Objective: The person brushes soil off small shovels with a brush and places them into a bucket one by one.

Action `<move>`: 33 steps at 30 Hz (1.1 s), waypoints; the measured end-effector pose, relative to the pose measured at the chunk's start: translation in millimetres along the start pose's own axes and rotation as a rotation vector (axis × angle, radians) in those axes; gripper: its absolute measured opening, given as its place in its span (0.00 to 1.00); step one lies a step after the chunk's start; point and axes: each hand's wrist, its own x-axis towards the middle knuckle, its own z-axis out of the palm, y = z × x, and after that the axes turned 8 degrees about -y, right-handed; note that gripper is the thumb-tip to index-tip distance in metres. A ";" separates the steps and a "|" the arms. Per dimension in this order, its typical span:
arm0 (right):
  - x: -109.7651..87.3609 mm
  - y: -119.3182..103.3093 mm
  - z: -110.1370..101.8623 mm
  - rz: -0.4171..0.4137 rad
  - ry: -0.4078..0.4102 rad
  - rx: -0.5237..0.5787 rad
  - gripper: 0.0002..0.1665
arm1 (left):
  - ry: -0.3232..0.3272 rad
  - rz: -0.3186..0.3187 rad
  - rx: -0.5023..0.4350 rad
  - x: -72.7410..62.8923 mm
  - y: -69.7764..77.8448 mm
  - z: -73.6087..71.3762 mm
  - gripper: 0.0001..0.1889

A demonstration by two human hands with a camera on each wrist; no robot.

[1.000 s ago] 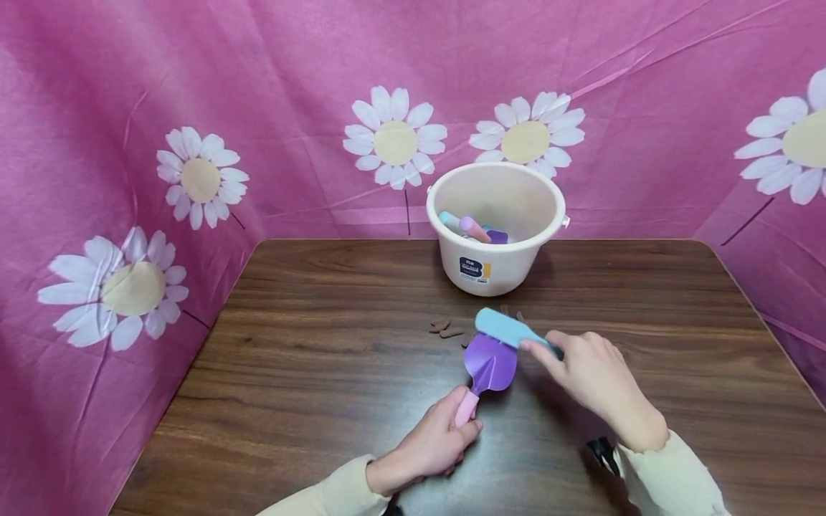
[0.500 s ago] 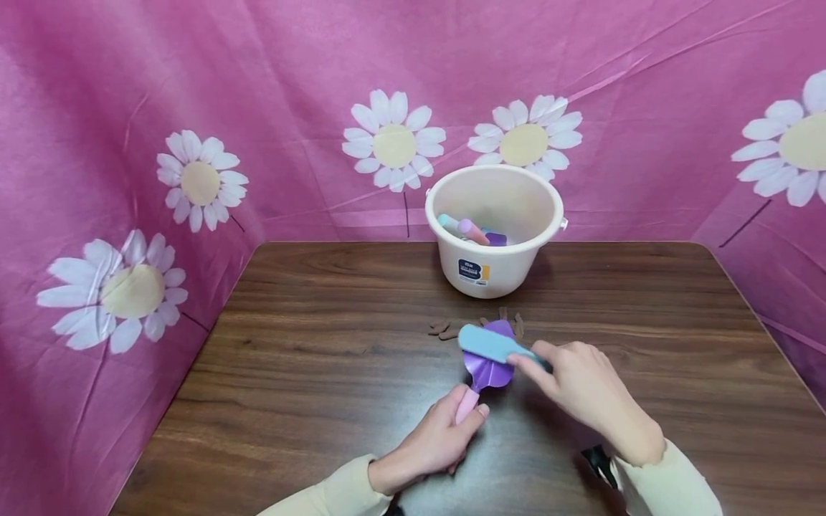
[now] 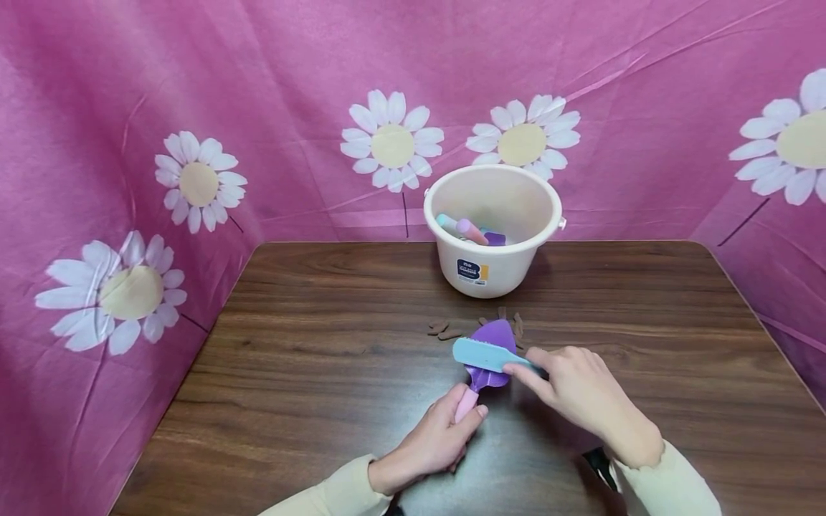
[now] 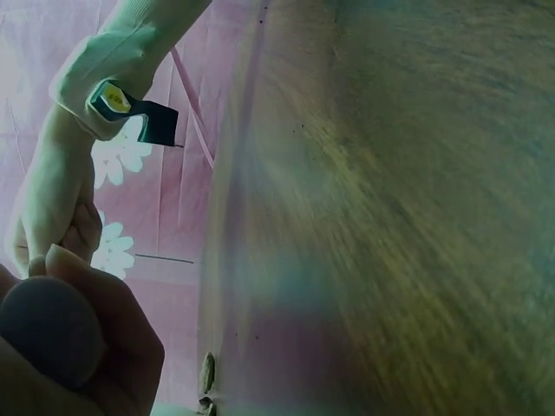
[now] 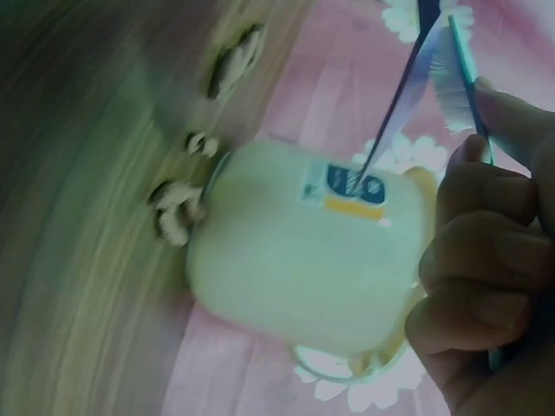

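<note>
My left hand (image 3: 431, 434) grips the pink handle of a purple toy trowel (image 3: 495, 334), its blade raised over the table. In the left wrist view that hand (image 4: 121, 338) is curled round the handle's rounded end. My right hand (image 3: 592, 390) holds a light blue brush (image 3: 480, 355) by its handle, the brush head lying across the trowel's blade. White bristles (image 5: 449, 82) show in the right wrist view, facing the blade; whether they touch it I cannot tell. Several brown flake-like pieces (image 3: 449, 335) lie on the table beyond and beside the trowel.
At the back of the wooden table (image 3: 290, 401) stands a cream bucket (image 3: 487, 272). Inside it are several tools, among them one with a pink handle (image 3: 472, 231). A pink cloth with printed daisies (image 3: 290, 107) hangs behind the table and along its sides.
The brush has moved left and toward me, from the trowel's tip down across its blade. The trowel's blade shows more of its tip; the left hand has barely moved.
</note>
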 end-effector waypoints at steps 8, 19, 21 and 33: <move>0.7 21.7 3.3 0.100 0.042 -0.001 0.28 | 0.077 0.103 0.289 -0.6 -2.1 -4.9 0.12; -6.3 35.0 1.0 0.182 0.090 0.009 0.24 | 0.091 0.104 0.322 0.5 -3.1 -3.8 0.14; -7.4 32.4 1.4 0.107 0.086 0.050 0.23 | 0.107 0.090 0.304 1.8 -1.8 -4.5 0.14; -10.9 24.8 6.8 -0.115 0.026 0.094 0.25 | 0.090 -0.060 -0.087 7.1 2.7 -5.8 0.10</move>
